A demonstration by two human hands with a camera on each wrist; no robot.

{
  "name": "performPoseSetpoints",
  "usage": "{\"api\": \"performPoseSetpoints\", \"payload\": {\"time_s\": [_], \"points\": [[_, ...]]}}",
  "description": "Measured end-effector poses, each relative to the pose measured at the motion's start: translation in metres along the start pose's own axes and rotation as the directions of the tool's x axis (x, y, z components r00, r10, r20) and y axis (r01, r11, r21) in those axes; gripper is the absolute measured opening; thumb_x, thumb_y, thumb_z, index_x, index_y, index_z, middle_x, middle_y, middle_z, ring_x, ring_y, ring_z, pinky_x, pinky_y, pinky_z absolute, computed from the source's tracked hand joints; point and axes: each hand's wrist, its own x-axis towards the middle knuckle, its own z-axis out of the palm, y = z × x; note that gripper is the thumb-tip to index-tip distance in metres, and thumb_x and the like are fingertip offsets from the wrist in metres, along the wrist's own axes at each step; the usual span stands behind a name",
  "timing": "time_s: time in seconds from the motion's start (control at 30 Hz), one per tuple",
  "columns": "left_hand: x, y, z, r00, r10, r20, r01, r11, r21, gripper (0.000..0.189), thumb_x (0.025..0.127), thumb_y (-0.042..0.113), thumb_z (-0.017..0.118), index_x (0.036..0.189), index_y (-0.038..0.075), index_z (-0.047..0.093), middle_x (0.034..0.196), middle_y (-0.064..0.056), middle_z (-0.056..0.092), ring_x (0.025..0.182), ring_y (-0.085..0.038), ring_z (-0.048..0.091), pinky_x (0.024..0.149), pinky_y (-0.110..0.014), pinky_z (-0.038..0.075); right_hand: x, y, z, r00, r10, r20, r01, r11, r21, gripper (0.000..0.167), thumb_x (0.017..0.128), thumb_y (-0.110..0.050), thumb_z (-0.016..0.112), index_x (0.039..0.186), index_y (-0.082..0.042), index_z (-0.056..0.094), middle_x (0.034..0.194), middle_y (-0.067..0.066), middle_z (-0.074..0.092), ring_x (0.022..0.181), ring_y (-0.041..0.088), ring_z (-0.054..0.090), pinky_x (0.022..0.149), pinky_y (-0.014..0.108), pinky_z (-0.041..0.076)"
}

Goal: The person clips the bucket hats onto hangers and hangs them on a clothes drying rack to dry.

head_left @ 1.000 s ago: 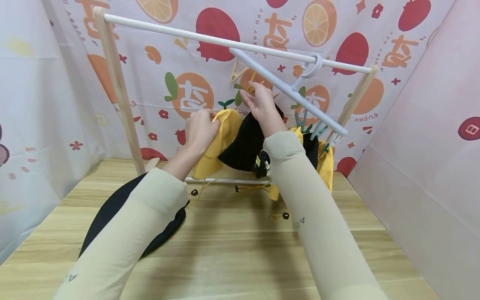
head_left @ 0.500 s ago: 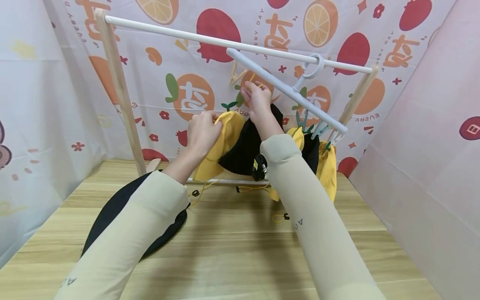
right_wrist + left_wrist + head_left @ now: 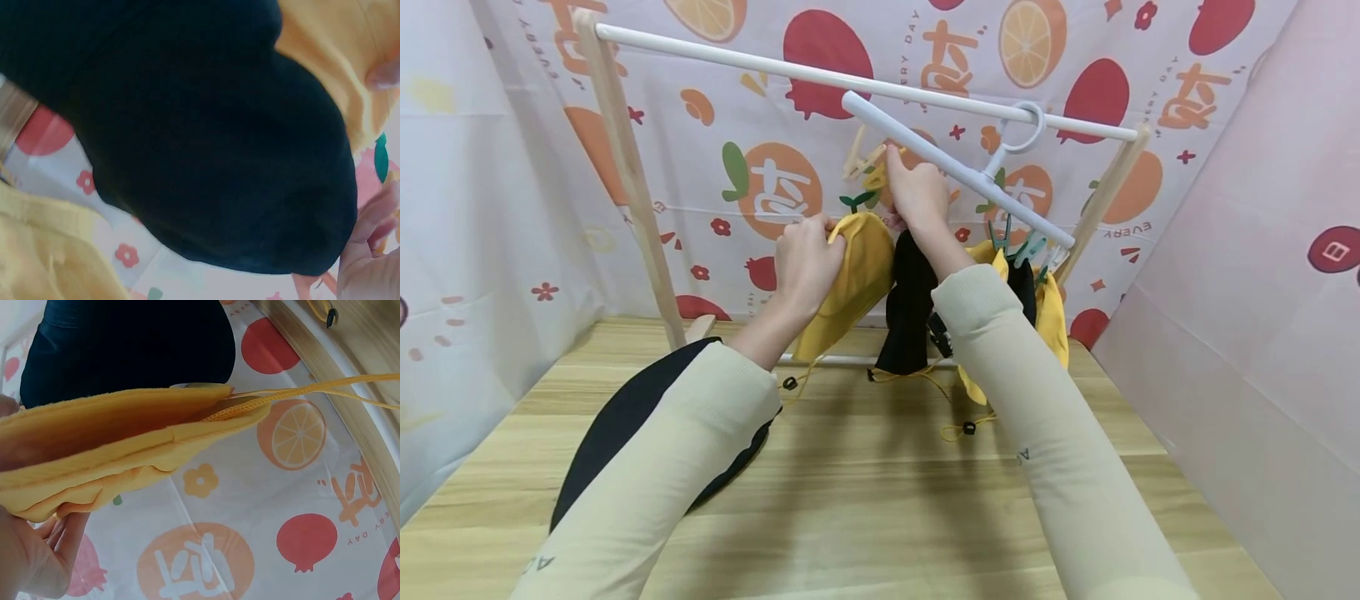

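The two hands are apart from each other. The left hand (image 3: pixel 808 258) grips the left side of a yellow hat (image 3: pixel 859 267) and holds it off the table (image 3: pixel 850 508), its green sprout (image 3: pixel 858 202) at the top and a yellow cord (image 3: pixel 806 382) hanging below. The right hand (image 3: pixel 921 196) is up beside a yellow clip (image 3: pixel 875 177), just below the left end of a pale hanger (image 3: pixel 940 157) — whether its fingers pinch the clip cannot be told. A black hat (image 3: pixel 910 304) hangs just right of the yellow one. Farther right, teal clips (image 3: pixel 1032 248) hang above more yellow and black cloth (image 3: pixel 1051 325). The hanger hooks over a white rod (image 3: pixel 745 62); a black cloth piece (image 3: pixel 617 425) lies near the left, partly under the left sleeve (image 3: pixel 647 475).
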Motion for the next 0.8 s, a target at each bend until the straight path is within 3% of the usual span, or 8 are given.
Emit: {"api": "performPoseSetpoints", "payload": {"time_s": [0.13,0.23,0.37,0.57,0.8], "points": [[0.0,0.0,-0.002,1.0,-0.006,-0.021,0.006,1.0,-0.011,0.021,0.087,0.008,0.053,0.098,-0.002,0.068,0.087,-0.016,0.067,0.067,-0.03,0.06,0.057,-0.04,0.046,-0.001,0.0,-0.004,1.0,-0.007,0.001,0.007,0.995,-0.103,0.05,0.089,-0.056,0.045,0.092,-0.009,0.061,0.053,-0.001,0.045,0.039,0.008,0.042,0.041,0.021,0.036],[0.001,0.0,-0.003,0.999,0.007,-0.04,-0.007,1.0,-0.012,0.022,0.087,0.007,0.052,0.099,-0.003,0.068,0.088,-0.017,0.067,0.067,-0.032,0.06,0.057,-0.041,0.046,-0.004,-0.001,-0.006,0.999,-0.053,0.012,0.054,0.993,-0.108,0.039,0.09,-0.049,0.047,0.082,-0.012,0.056,0.055,-0.003,0.038,0.042,0.008,0.034,0.041,0.021,0.027],[0.002,0.003,-0.003,0.997,0.048,-0.061,-0.046,0.998,0.037,0.021,0.087,0.008,0.053,0.099,-0.001,0.068,0.087,-0.016,0.066,0.066,-0.034,0.06,0.055,-0.043,0.046,-0.008,-0.004,-0.006,0.993,-0.118,0.03,0.12,0.989,-0.088,0.04,0.092,-0.04,0.047,0.064,-0.012,0.043,0.052,-0.003,0.036,0.042,0.008,0.032,0.04,0.02,0.025],[-0.005,0.008,0.004,0.982,0.162,-0.097,-0.15,0.981,0.124,0.014,0.086,0.009,0.058,0.091,-0.002,0.065,0.079,-0.016,0.065,0.062,-0.037,0.059,0.051,-0.045,0.045,-0.013,-0.002,-0.002,0.983,-0.186,0.008,0.186,0.978,-0.09,0.04,0.094,-0.032,0.045,0.06,-0.011,0.042,0.052,-0.001,0.036,0.043,0.01,0.032,0.041,0.021,0.024],[-0.009,0.009,0.01,0.974,0.181,-0.139,-0.175,0.983,0.052,0.012,0.085,0.007,0.059,0.09,-0.002,0.065,0.08,-0.016,0.064,0.059,-0.032,0.056,0.051,-0.042,0.044,-0.015,0.003,0.004,0.969,-0.246,0.0,0.242,0.952,-0.187,0.04,0.094,-0.03,0.042,0.06,-0.01,0.04,0.053,0.0,0.033,0.046,0.012,0.031,0.043,0.022,0.022]]}}
